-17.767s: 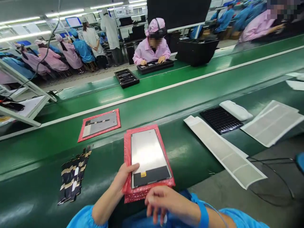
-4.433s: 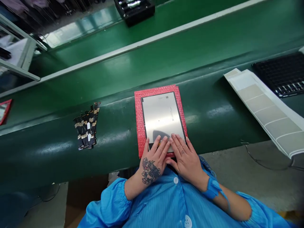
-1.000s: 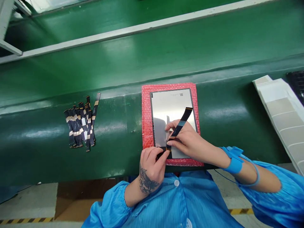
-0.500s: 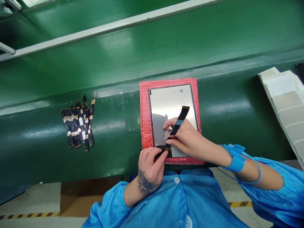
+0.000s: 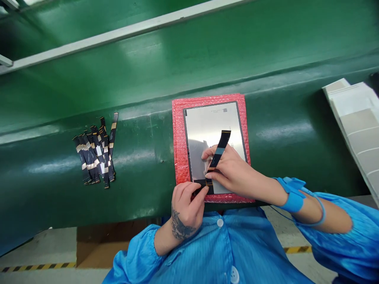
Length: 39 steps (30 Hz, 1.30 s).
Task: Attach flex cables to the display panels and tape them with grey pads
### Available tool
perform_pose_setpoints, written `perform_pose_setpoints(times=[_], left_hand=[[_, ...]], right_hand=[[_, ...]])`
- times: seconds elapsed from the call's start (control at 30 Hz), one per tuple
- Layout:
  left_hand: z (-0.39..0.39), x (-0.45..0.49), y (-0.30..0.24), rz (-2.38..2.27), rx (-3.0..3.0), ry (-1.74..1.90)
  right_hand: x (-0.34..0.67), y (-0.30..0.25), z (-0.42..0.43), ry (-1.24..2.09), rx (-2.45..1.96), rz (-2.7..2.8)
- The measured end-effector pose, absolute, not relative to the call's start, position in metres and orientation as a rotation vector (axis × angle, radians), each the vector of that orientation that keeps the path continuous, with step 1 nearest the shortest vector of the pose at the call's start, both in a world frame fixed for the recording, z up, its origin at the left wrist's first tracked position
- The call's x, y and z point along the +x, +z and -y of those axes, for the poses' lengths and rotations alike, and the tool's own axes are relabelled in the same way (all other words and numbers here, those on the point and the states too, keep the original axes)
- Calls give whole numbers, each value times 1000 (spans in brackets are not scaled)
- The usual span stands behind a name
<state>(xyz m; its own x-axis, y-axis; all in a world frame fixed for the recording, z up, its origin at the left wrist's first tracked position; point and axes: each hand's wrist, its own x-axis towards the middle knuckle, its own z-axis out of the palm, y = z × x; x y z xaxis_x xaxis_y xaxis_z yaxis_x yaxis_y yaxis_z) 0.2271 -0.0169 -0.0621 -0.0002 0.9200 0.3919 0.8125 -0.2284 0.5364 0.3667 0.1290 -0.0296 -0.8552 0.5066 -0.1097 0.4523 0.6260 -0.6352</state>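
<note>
A silver display panel (image 5: 211, 122) lies face down on a red bubble-wrap sheet (image 5: 178, 138) at the near edge of the green bench. My right hand (image 5: 233, 173) pinches a black flex cable (image 5: 220, 148) that stands up slanting over the panel, its lower end at the panel's near edge. Curled fingers of my left hand (image 5: 186, 203) press on the dark strip at that near edge, right beside the cable's foot. A blue wrist strap (image 5: 291, 193) circles my right wrist.
A pile of several black flex cables (image 5: 94, 152) lies on the bench to the left. White liner sheets (image 5: 355, 126) lie at the right edge. Behind runs a green conveyor belt (image 5: 207, 51) with a pale rail (image 5: 118, 33). Below the bench stands a cardboard box (image 5: 97, 244).
Over the last second the cable in my right hand has tilted slightly more upright. Both hands stay at the panel's near edge. The view has drifted a little.
</note>
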Motion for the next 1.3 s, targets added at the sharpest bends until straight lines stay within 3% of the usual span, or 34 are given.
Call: perform_pose_setpoints(times=[0.87, 1.17, 1.3], left_hand=[[21, 229, -63, -1968, 2367, 769], [23, 237, -59, -2039, 2154, 809], [25, 220, -55, -2165, 1889, 863]], right_hand=[[368, -32, -124, 962, -793, 2765], [389, -60, -145, 151, -1279, 2227], [406, -71, -151, 188, -1373, 2209]])
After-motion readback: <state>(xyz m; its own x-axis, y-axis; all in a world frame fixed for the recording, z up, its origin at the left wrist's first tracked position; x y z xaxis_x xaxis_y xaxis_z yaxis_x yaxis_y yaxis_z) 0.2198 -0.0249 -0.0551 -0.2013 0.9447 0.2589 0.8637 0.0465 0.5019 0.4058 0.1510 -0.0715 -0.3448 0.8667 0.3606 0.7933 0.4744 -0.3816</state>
